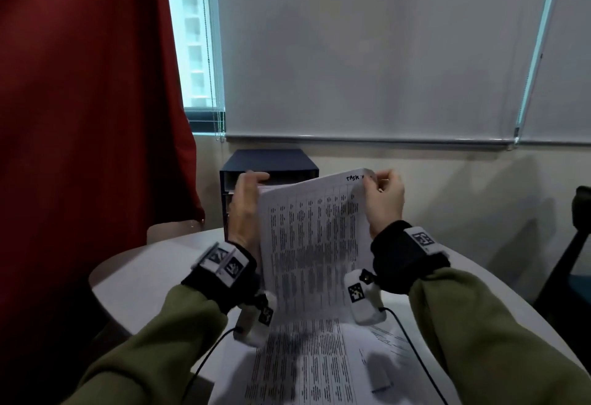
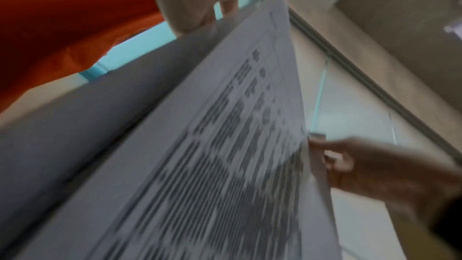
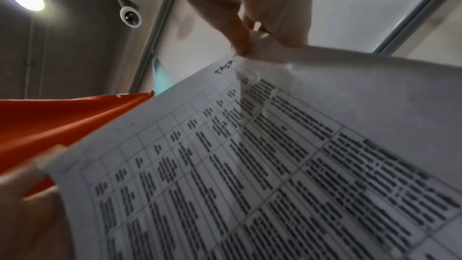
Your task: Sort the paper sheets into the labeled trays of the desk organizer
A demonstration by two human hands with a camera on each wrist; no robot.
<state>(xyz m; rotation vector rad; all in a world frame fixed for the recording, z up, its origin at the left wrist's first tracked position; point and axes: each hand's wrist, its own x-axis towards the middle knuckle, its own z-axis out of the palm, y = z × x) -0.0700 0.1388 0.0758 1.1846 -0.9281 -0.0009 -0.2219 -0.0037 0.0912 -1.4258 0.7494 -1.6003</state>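
I hold a printed paper sheet with a table of text upright above the table, in front of the dark desk organizer. My left hand grips its top left corner. My right hand pinches the top right corner, where "TASK" is handwritten. The right wrist view shows the thumb and fingers of the right hand pinching a bent-over corner of the sheet, and a second sheet lies behind it. In the left wrist view the left hand holds the sheet's edge. The organizer's trays are mostly hidden behind the paper.
More printed sheets lie on the round white table below my wrists. A red curtain hangs at the left beside the organizer. A dark chair stands at the right edge. Window blinds cover the wall behind.
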